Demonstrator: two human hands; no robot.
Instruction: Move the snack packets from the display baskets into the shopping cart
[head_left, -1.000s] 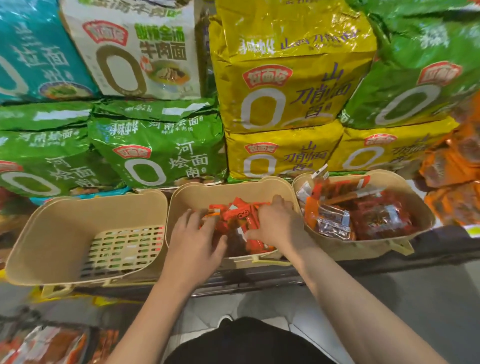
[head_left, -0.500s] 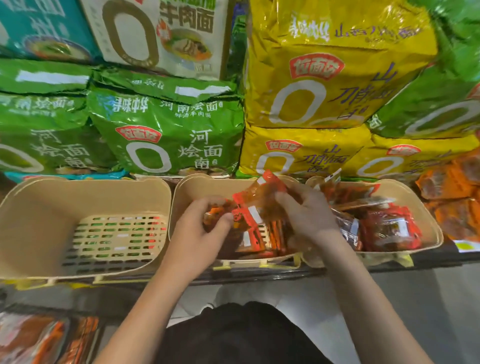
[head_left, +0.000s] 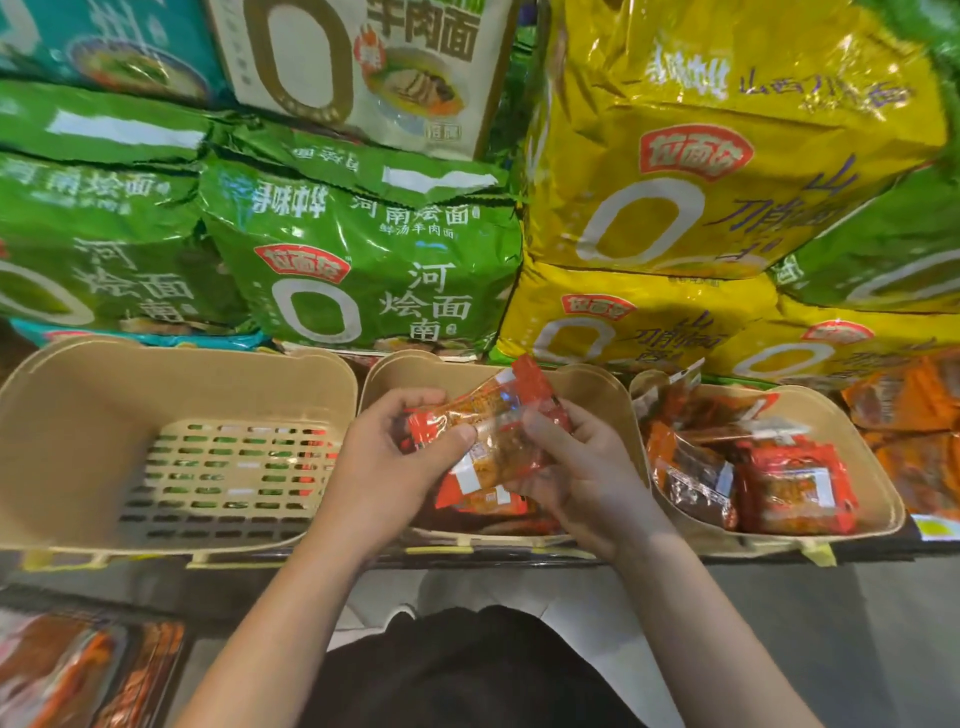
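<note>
Both hands working | left hand (head_left: 387, 457) and right hand (head_left: 576, 467) are gripping a bunch of snack packets (head_left: 488, 441) | hovering over middle basket (head_left: 597, 387), likely bundling them for one trip | cart unseen

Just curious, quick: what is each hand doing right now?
Left hand: grips the bunch of orange snack packets over the middle basket.
Right hand: grips the same bunch.
</note>
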